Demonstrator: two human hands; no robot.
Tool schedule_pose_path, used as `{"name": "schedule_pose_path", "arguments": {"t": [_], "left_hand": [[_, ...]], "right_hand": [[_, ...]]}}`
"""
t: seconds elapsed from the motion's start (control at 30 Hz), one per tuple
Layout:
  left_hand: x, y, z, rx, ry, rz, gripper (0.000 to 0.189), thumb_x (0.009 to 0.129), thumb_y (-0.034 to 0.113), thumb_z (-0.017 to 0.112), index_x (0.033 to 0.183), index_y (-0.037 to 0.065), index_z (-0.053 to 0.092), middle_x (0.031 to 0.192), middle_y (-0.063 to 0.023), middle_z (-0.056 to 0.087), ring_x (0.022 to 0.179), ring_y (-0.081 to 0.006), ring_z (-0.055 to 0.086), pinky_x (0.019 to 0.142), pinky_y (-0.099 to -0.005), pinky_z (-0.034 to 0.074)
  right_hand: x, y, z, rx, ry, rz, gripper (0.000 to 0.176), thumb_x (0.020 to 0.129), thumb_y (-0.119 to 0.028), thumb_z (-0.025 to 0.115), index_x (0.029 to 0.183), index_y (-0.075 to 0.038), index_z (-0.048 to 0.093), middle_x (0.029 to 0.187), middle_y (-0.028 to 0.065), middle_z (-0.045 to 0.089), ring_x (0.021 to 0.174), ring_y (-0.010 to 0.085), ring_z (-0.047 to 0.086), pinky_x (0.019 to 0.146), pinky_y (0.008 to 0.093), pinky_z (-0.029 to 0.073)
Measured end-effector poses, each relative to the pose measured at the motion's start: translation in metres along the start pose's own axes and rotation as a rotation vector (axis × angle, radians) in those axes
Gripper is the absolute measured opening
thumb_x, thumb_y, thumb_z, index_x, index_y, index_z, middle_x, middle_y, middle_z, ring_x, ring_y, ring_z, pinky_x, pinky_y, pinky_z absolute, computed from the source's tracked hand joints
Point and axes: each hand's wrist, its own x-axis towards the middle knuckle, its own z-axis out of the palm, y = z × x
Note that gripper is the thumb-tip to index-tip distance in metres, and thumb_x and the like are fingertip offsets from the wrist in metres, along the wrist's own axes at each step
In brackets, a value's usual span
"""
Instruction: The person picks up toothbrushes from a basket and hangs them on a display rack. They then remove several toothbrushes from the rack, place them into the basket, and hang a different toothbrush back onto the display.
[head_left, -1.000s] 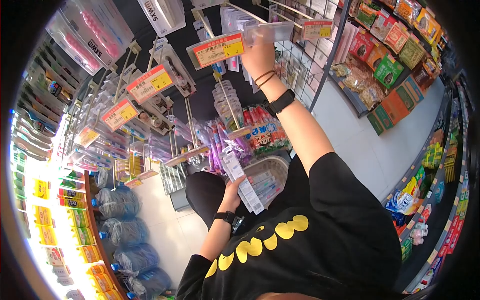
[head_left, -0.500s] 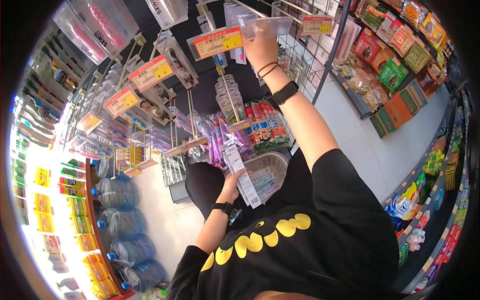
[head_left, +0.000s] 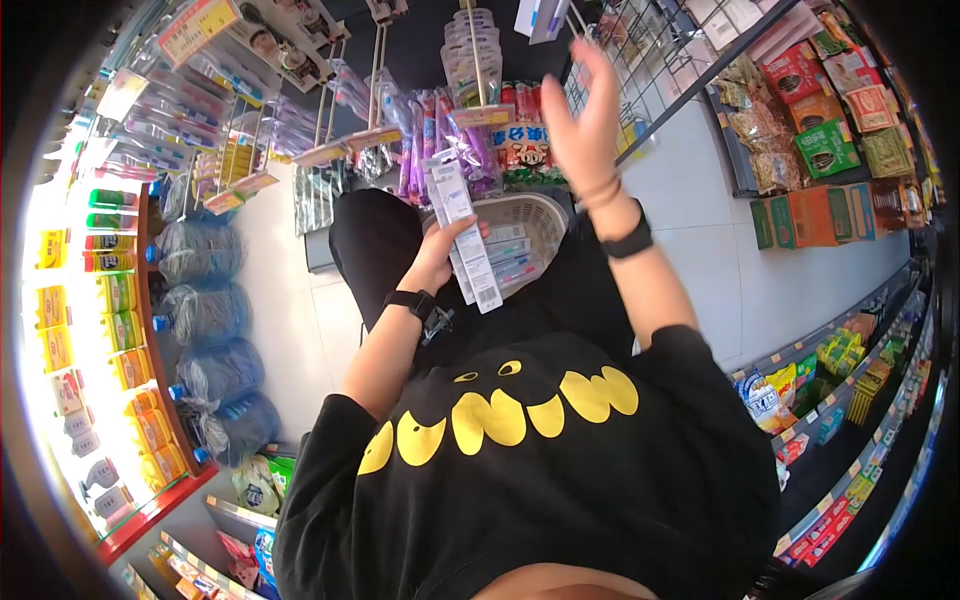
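My left hand [head_left: 433, 252] is closed around a few long white toothbrush packs [head_left: 476, 265], held slightly tilted over my lap. Behind them a light plastic basket [head_left: 552, 222] sits between my knees, with more toothbrush packs [head_left: 515, 268] lying in it. My right hand [head_left: 587, 130] is raised with thumb and fingers apart and nothing in it. It is close to the black wire grid [head_left: 650, 70], below a blue-and-white pack [head_left: 541, 18] hanging at the top edge.
Hooks with hanging packs [head_left: 470, 50] and a price tag [head_left: 198, 30] fill the rack ahead. Large water bottles [head_left: 205, 310] line the left side, beside a shelf of yellow packs [head_left: 130, 355]. Snack bags [head_left: 828, 145] and a low goods shelf [head_left: 800, 390] stand at right.
My right hand has come down from the clear price-tag holder at the rack and opened. My view has tilted downward. My left hand keeps the toothbrush packs.
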Motion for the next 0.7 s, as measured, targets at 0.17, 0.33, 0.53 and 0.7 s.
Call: {"name": "schedule_pose_path", "arguments": {"t": [0.17,0.33,0.53,0.7], "left_hand": [[-0.004,-0.007,0.015,-0.042,-0.028,-0.027,0.026,0.087,0.013,0.06,0.107,-0.001,0.054,0.097,-0.0114,0.063,0.088,-0.0202,0.063,0.078,-0.0338,0.052],[0.004,-0.018,0.027,-0.07,-0.1,-0.022,0.028,0.087,0.013,0.06,0.11,-0.001,0.054,0.098,-0.0106,0.063,0.087,-0.0204,0.063,0.075,-0.0338,0.052],[0.008,-0.027,0.028,-0.069,-0.084,0.012,0.027,0.088,0.012,0.058,0.112,0.001,0.056,0.104,-0.0089,0.063,0.092,-0.0202,0.062,0.079,-0.034,0.053],[0.01,-0.023,0.03,-0.081,-0.079,-0.073,0.032,0.089,0.019,0.057,0.116,0.002,0.051,0.108,-0.0105,0.06,0.097,-0.0236,0.06,0.082,-0.0382,0.05]], "right_hand": [[-0.138,-0.001,-0.011,0.165,-0.552,0.398,0.045,0.076,-0.008,0.065,0.116,-0.001,0.047,0.111,0.0169,0.053,0.103,0.0337,0.053,0.092,0.0386,0.041],[-0.184,-0.026,-0.02,0.19,-0.719,0.548,0.063,0.074,-0.01,0.067,0.127,0.002,0.036,0.118,0.0203,0.047,0.109,0.0324,0.05,0.095,0.0377,0.04],[-0.21,-0.036,-0.021,-0.01,-0.865,0.466,0.09,0.072,-0.018,0.068,0.138,0.009,0.013,0.14,0.0331,0.019,0.128,0.0471,0.029,0.105,0.0425,0.031],[-0.202,-0.033,-0.02,0.006,-0.94,0.555,0.083,0.077,-0.024,0.065,0.134,0.012,0.017,0.138,0.0338,0.021,0.129,0.0459,0.027,0.106,0.0406,0.03]]}}
